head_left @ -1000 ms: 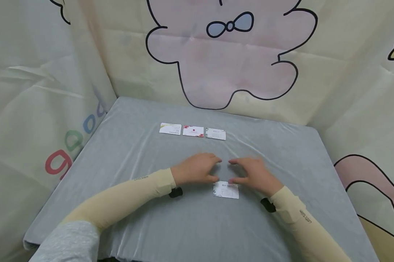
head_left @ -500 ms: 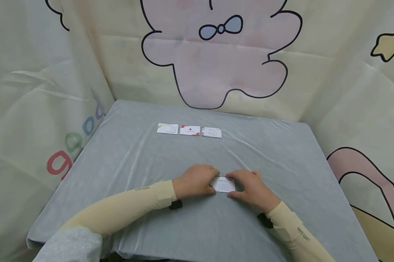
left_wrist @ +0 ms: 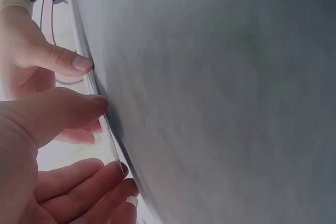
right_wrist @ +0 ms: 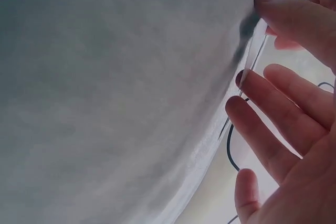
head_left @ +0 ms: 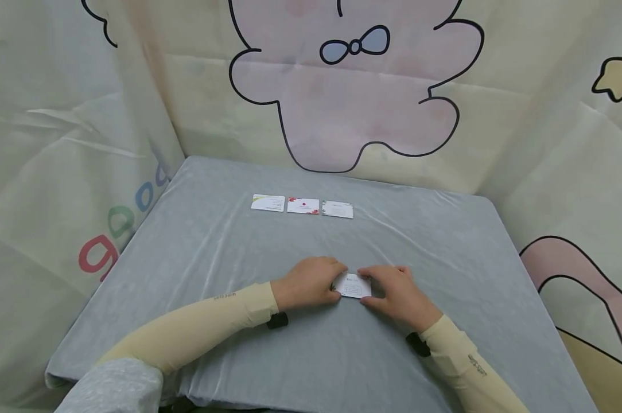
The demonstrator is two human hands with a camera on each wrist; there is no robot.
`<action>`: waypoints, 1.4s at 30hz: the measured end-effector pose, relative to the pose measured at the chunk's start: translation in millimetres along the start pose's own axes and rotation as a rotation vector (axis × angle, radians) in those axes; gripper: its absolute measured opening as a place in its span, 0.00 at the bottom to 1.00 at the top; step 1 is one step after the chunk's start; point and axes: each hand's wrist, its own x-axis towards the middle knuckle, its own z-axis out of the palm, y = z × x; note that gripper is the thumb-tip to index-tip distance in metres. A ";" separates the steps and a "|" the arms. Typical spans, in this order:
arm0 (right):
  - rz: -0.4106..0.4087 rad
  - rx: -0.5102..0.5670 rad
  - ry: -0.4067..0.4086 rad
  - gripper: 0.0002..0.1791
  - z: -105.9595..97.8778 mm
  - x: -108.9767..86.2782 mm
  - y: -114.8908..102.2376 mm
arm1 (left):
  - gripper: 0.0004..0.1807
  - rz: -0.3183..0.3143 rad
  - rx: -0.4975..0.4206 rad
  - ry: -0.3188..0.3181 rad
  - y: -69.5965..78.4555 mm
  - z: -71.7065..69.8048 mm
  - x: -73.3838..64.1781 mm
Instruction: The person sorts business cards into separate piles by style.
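Observation:
A white business card (head_left: pixel 353 285) with dark print and leafy corner marks is at the front middle of the grey table. My left hand (head_left: pixel 311 282) grips its left end, thumb at the near edge and fingers at the far edge. At the opposite end my right hand (head_left: pixel 401 292) holds it the same way. Seen edge-on, the card (left_wrist: pixel 112 142) is a thin strip between thumb and fingers in the left wrist view. The right wrist view has the card (right_wrist: pixel 255 51) low along the cloth between the right thumb and fingertips.
Three more business cards lie in a row farther back: one with a yellow-green corner (head_left: pixel 268 203), one with red flowers (head_left: pixel 303 206), one with leafy corners (head_left: pixel 337 209). Grey cloth covers the table (head_left: pixel 228 241). Printed curtains (head_left: pixel 197 103) close in its back and sides.
Both hands came down from above the card and took its two ends. Since half a second ago they and the card have barely moved. The back row stays put.

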 end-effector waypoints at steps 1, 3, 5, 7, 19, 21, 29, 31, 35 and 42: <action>-0.001 -0.001 0.003 0.32 -1.1 3.3 0.5 | 0.28 0.002 -0.001 0.005 -2.5 -1.0 1.9; -0.001 -0.004 0.004 0.33 -3.3 12.2 2.1 | 0.28 0.000 0.002 0.013 -9.2 -4.1 6.2; 0.003 -0.013 -0.001 0.33 -4.9 24.5 4.6 | 0.28 -0.012 0.003 0.018 -18.4 -8.1 11.9; 0.008 -0.024 -0.006 0.33 -6.0 39.2 8.1 | 0.29 -0.035 -0.004 0.018 -29.0 -13.7 18.7; 0.102 -0.014 -0.001 0.32 -2.0 125.4 45.3 | 0.31 -0.112 -0.029 0.064 -95.5 -27.5 78.2; 0.122 -0.016 0.005 0.32 -2.5 138.1 49.0 | 0.32 -0.128 -0.013 0.072 -103.5 -29.7 88.2; 0.229 0.017 -0.013 0.33 -12.0 176.3 60.7 | 0.32 -0.162 0.006 0.057 -125.0 -46.5 123.4; 0.240 0.022 -0.024 0.33 -14.0 183.0 63.1 | 0.33 -0.168 0.011 0.041 -128.4 -50.1 129.3; 0.252 0.023 -0.035 0.33 -13.9 192.8 66.8 | 0.33 -0.177 0.024 0.025 -134.3 -52.0 136.5; 0.256 -0.008 -0.076 0.32 -3.7 197.6 75.1 | 0.34 -0.185 0.019 0.006 -138.6 -40.3 136.0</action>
